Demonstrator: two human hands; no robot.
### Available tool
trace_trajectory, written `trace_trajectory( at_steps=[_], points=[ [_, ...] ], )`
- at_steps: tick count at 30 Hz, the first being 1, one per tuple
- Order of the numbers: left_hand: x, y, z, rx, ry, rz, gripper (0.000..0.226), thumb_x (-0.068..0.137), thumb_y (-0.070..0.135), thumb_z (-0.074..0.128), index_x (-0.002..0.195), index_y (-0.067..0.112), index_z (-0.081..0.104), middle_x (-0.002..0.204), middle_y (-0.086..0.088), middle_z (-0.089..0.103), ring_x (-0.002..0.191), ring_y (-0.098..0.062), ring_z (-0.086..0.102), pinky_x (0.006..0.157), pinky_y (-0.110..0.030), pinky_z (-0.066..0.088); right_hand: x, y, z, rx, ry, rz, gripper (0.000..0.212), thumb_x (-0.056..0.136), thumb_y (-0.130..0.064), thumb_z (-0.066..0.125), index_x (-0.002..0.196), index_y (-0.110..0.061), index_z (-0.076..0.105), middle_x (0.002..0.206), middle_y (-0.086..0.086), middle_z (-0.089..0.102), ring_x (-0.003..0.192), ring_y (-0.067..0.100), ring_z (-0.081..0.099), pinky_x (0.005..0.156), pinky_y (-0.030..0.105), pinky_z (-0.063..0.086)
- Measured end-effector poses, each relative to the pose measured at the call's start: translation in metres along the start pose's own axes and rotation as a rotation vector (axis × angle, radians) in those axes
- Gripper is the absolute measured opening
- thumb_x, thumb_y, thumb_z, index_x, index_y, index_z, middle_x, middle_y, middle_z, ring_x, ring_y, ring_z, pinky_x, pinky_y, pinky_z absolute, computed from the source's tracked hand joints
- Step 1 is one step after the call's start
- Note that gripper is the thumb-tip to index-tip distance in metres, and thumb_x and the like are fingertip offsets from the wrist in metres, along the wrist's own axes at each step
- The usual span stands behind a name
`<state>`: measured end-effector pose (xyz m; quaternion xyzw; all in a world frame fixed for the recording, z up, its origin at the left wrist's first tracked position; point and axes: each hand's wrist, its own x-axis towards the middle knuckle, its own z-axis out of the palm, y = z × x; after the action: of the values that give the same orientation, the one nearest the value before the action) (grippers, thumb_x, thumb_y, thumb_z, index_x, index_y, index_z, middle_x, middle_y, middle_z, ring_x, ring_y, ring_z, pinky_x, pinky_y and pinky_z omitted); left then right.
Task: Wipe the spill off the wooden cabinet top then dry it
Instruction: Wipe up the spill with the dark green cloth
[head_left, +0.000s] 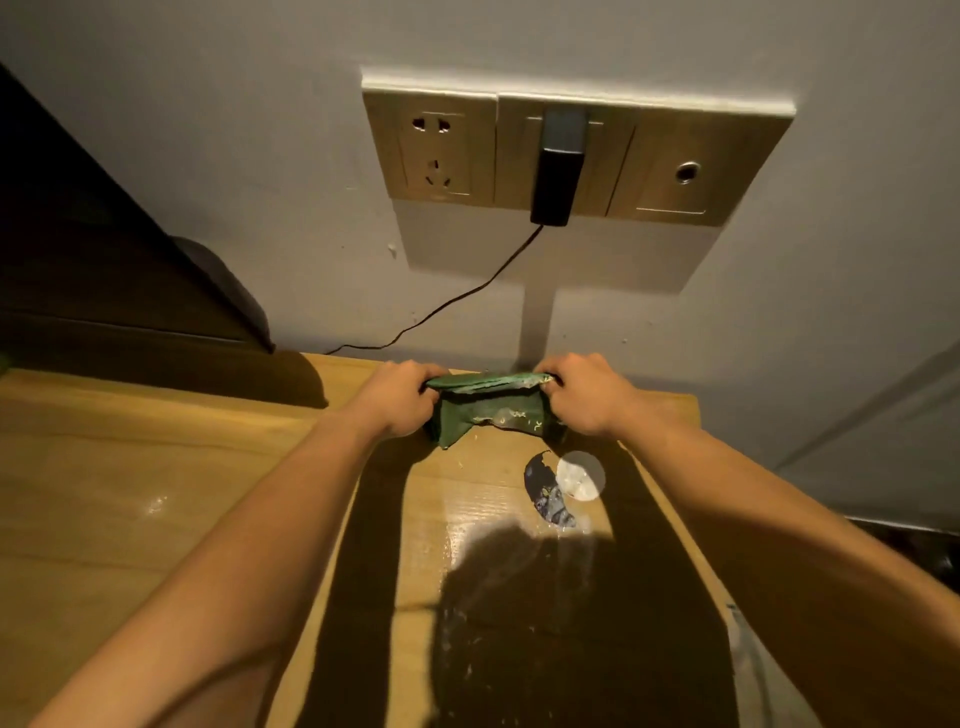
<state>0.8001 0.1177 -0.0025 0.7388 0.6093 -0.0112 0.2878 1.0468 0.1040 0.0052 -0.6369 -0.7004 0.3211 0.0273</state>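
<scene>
A green cloth (483, 405) hangs stretched between both hands just above the far edge of the wooden cabinet top (478, 499). My left hand (397, 397) grips its left end and my right hand (584, 395) grips its right end. Pale bits of residue cling to the cloth's lower right part. A wet, shiny spill (519, 561) with white specks spreads over the cabinet top below the cloth, partly under my head's shadow. A dark patch with a round white spot (563, 486) lies on the wood close to my right wrist.
A wall socket panel (576, 156) holds a black charger (558, 171) whose thin cable (457, 299) runs down to the left. A wooden surface (130, 467) adjoins on the left, with a dark object (223, 291) behind it. The cabinet's right edge (711, 519) drops off.
</scene>
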Motion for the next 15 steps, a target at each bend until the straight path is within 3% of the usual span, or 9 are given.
trace_trajectory(
  at_steps=[2,5,8,10,12,15],
  points=[
    [0.002,0.0,0.011,-0.051,0.004,-0.018,0.038,0.098,0.014,0.048,0.132,0.027,0.059,0.124,-0.004,0.067,0.112,-0.024,0.058,0.09,-0.033,0.049,0.004,0.005,0.008,0.007,0.005,-0.012,0.03,0.098,-0.017,0.045,0.12,-0.023,0.065,0.1,0.01,0.067,0.088,0.027,0.058,0.074,0.038,0.048],
    [0.002,0.0,0.025,-0.077,0.032,-0.033,0.041,0.097,0.014,0.049,0.136,0.025,0.057,0.127,-0.006,0.065,0.116,-0.026,0.057,0.098,-0.036,0.048,0.006,0.009,0.02,-0.055,-0.028,-0.027,0.036,0.098,-0.018,0.046,0.13,-0.023,0.06,0.116,0.012,0.067,0.104,0.032,0.059,0.087,0.038,0.047],
    [-0.004,0.001,0.037,-0.082,0.073,-0.012,0.043,0.095,0.015,0.05,0.136,0.028,0.056,0.121,-0.006,0.067,0.106,-0.027,0.06,0.089,-0.035,0.05,0.004,0.011,0.03,-0.093,-0.036,-0.032,0.039,0.098,-0.018,0.047,0.135,-0.024,0.057,0.123,0.011,0.066,0.111,0.033,0.058,0.094,0.038,0.047],
    [-0.008,0.001,0.046,-0.091,0.065,0.007,0.044,0.095,0.015,0.051,0.137,0.029,0.055,0.123,-0.007,0.065,0.111,-0.031,0.059,0.094,-0.038,0.048,0.001,0.012,0.037,-0.091,-0.022,-0.032,0.042,0.097,-0.015,0.045,0.138,-0.022,0.055,0.129,0.01,0.064,0.118,0.033,0.055,0.099,0.038,0.046],
    [-0.011,-0.002,0.054,-0.094,0.056,-0.036,0.048,0.096,0.017,0.051,0.142,0.028,0.051,0.137,-0.01,0.058,0.127,-0.032,0.05,0.107,-0.038,0.04,-0.004,0.013,0.046,-0.081,-0.017,-0.022,0.046,0.097,-0.013,0.043,0.141,-0.022,0.051,0.135,0.009,0.06,0.121,0.033,0.054,0.102,0.04,0.044],
    [-0.018,-0.005,0.064,-0.11,0.074,-0.064,0.051,0.096,0.019,0.053,0.146,0.027,0.046,0.153,-0.003,0.043,0.143,-0.024,0.033,0.113,-0.025,0.017,-0.016,0.013,0.06,-0.04,0.002,0.006,0.05,0.097,-0.011,0.042,0.145,-0.023,0.045,0.149,0.004,0.046,0.136,0.027,0.043,0.114,0.037,0.032]
  ],
)
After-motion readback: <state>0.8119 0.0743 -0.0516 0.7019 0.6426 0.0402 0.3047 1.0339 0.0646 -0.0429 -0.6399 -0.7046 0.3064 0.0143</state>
